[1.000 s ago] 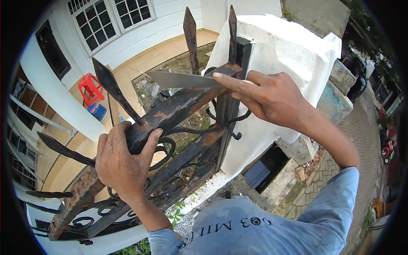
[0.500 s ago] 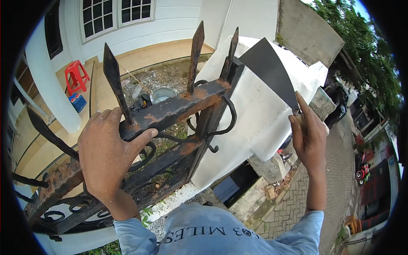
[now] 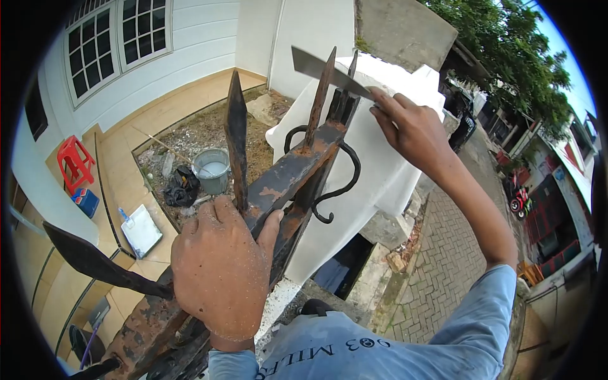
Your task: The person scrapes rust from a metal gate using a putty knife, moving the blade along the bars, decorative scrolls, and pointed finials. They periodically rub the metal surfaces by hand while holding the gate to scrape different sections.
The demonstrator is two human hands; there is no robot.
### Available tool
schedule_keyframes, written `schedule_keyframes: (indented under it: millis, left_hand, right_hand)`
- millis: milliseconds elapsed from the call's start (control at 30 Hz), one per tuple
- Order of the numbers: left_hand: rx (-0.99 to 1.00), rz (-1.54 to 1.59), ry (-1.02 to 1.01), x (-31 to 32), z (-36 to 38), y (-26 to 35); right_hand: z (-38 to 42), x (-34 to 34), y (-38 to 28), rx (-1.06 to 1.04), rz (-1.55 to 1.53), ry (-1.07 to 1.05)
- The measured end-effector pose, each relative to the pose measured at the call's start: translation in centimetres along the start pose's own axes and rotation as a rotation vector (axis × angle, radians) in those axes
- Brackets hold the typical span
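Lettering on your blue shirt [image 3: 380, 354] reads "903" and "MILES", upside down from this view and partly bent by the folds.

Half a second ago you held the scraper [image 3: 310, 61] out over the white pillar [image 3: 342, 209], its broad face showing and well apart from the spikes. Now you have it raised at the far end of the fence, its blade slanting across the upper part of the second spike [image 3: 316, 111]; whether metal touches metal is hard to tell from this angle. Your right hand [image 3: 411, 130] has its fingers wrapped around the handle, which they mostly hide. Your left hand [image 3: 221, 272] has stayed on the rail [image 3: 269, 190], beside the near spike [image 3: 235, 139], fingers over the far side and thumb on the near one. Your view has shifted too, so the bucket [image 3: 218, 185] and the white tray [image 3: 142, 235] now show more fully.

Black paint on the rail is worn through to rusty brown patches. Beyond it, the bucket stands on bare soil next to a black bag [image 3: 182, 188]. You have a red stool [image 3: 76, 161] and a blue box [image 3: 85, 201] on the tiled porch, a white house wall [image 3: 202, 31] behind, and brick paving [image 3: 421, 278] to your right.
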State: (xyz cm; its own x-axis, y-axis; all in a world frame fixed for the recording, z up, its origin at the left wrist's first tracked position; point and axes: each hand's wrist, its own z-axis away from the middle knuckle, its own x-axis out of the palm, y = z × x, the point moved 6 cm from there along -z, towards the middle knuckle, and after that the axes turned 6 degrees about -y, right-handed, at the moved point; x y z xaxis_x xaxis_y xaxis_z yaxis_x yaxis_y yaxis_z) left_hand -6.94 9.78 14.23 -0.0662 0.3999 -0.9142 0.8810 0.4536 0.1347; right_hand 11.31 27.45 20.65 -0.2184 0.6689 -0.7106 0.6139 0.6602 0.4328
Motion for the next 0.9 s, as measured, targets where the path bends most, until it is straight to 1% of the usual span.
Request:
schedule_keyframes:
  millis: [33, 67, 100, 133, 200, 267, 300, 333, 400, 433, 467, 533, 567, 633, 667, 700, 733, 800, 833, 900]
  left_hand:
    - [-0.01, 0.005, -0.041, -0.1, 0.0, 0.0]
    - [0.006, 0.006, -0.033, 0.1, 0.1, 0.1]
    - [0.018, 0.007, -0.016, 0.2, 0.2, 0.1]
    - [0.028, 0.006, 0.002, 0.2, 0.1, 0.0]
    - [0.042, 0.003, 0.022, 0.3, 0.1, 0.0]
    - [0.053, 0.009, 0.027, 0.2, 0.1, 0.1]
    - [0.057, 0.017, 0.031, 0.3, 0.1, 0.0]
    - [0.067, 0.024, 0.031, 0.4, 0.0, 0.0]
    - [0.05, 0.034, 0.019, 0.3, 0.1, 0.0]
    - [0.048, 0.035, 0.017, 0.2, 0.1, 0.0]
    - [0.051, 0.028, 0.024, 0.1, 0.1, 0.1]
    - [0.053, 0.019, 0.044, 0.1, 0.1, 0.0]
    - [0.056, 0.021, 0.047, 0.2, 0.2, 0.1]
    - [0.06, 0.011, 0.075, 0.1, 0.1, 0.1]
    - [0.053, 0.011, 0.055, 0.1, 0.1, 0.0]
    - [0.043, 0.012, 0.036, 0.1, 0.0, 0.1]
    - [0.04, 0.012, 0.01, 0.3, 0.1, 0.0]
    - [0.045, 0.025, 0.032, 0.4, 0.3, 0.0]
    - [0.048, 0.027, 0.058, 0.2, 0.2, 0.0]
    - [0.045, 0.018, 0.015, 0.2, 0.1, 0.0]
  right_hand:
    - [0.5, 1.3, -1.1, -0.051, 0.055, -0.105]
    - [0.9, 2.3, -1.9, -0.102, 0.111, -0.206]
    - [0.4, 1.8, -1.5, -0.048, 0.115, -0.185]
    - [-0.4, 0.4, -0.6, 0.017, 0.06, -0.045]
    - [-0.6, 0.5, -0.7, 0.03, 0.086, -0.025]
    - [-0.1, 1.6, -1.9, -0.065, 0.178, -0.22]
    - [-0.7, 0.3, -1.4, -0.044, 0.173, -0.152]
    - [-1.4, -1.0, -0.1, 0.026, 0.103, -0.02]
    - [-0.9, 0.2, -0.9, 0.038, 0.148, -0.096]
    - [-0.3, 1.6, -1.9, -0.046, 0.125, -0.188]
    - [-0.3, 1.7, -2.2, -0.103, 0.181, -0.248]
    - [-2.1, -0.7, -0.5, 0.017, 0.121, -0.027]
    - [-2.1, -0.8, -0.5, 0.028, 0.098, 0.048]
    - [-1.1, 0.7, -1.4, -0.051, 0.169, -0.093]
    - [-1.0, 1.3, -1.8, -0.09, 0.205, -0.155]
    - [-1.7, 0.3, -1.2, -0.063, 0.205, -0.077]
    - [-2.5, -1.3, -0.4, -0.005, 0.104, 0.066]
    - [-2.2, -1.0, -0.7, 0.021, 0.112, 0.136]
    - [-2.5, -1.2, -0.7, 0.01, 0.132, 0.092]
    - [-3.1, -2.2, -0.5, -0.009, 0.168, 0.005]
